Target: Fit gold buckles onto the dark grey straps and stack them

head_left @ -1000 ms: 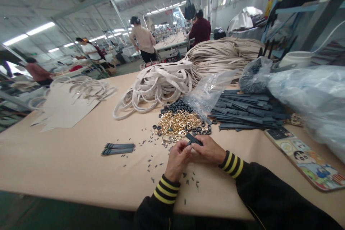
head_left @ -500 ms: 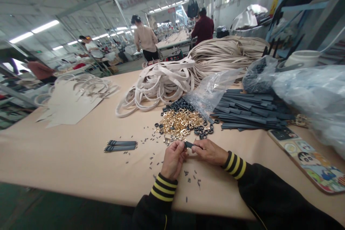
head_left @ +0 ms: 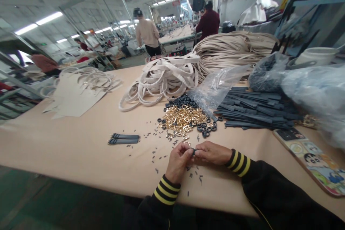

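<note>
My left hand [head_left: 176, 163] and my right hand [head_left: 212, 152] meet near the table's front edge, fingers pinched together. Between their fingertips a short piece of a dark blue-grey strap [head_left: 193, 152] shows; the fingers hide the rest. Just beyond my hands lies a heap of gold buckles [head_left: 185, 116], with dark loops [head_left: 207, 128] at its right and behind it. To the right are stacked flat dark straps [head_left: 256, 109]. Left of my hands, a few dark straps with gold buckles [head_left: 124, 139] lie side by side. Small dark scraps [head_left: 153, 152] are scattered around.
Pale looped straps [head_left: 164, 79] and a big beige strap bundle [head_left: 237, 48] sit at the back. Clear plastic bags [head_left: 318, 93] and a cartoon-patterned phone [head_left: 309, 160] are on the right. Beige panels [head_left: 78, 97] lie far left. Other people stand at tables beyond.
My fingertips have drawn closer together, and less of the strap shows between them. The view has shifted slightly; the things on the table look unmoved.
</note>
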The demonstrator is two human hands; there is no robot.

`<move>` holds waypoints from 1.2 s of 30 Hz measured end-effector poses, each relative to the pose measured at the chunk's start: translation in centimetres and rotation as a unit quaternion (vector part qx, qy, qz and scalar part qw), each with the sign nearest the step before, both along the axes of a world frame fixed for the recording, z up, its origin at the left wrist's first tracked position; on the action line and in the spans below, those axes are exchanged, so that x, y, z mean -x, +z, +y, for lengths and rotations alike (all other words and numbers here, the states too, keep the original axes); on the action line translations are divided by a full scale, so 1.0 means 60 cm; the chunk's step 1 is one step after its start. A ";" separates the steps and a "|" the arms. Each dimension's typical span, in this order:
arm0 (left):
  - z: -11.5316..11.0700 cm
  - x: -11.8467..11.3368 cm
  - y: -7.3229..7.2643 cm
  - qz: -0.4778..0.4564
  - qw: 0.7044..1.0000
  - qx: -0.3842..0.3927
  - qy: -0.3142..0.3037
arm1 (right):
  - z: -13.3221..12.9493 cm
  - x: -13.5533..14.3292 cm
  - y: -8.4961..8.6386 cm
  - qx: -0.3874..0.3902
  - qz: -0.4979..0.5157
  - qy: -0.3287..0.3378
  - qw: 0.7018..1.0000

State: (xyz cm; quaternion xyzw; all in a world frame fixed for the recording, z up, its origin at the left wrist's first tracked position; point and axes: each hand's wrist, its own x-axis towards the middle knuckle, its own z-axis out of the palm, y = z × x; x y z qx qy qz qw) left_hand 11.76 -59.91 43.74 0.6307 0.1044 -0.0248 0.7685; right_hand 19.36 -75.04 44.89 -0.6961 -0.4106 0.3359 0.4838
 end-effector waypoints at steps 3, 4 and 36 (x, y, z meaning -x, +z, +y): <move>-0.005 0.010 -0.004 -0.011 0.999 0.033 0.032 | 0.010 0.012 0.003 -0.024 -0.033 -0.007 0.999; -0.007 0.014 -0.004 -0.013 0.998 0.028 0.046 | 0.012 0.015 0.005 -0.022 -0.045 -0.017 0.999; 0.058 -0.069 0.028 -0.090 0.798 -0.568 -0.183 | 0.006 -0.005 -0.006 0.032 0.048 -0.167 0.984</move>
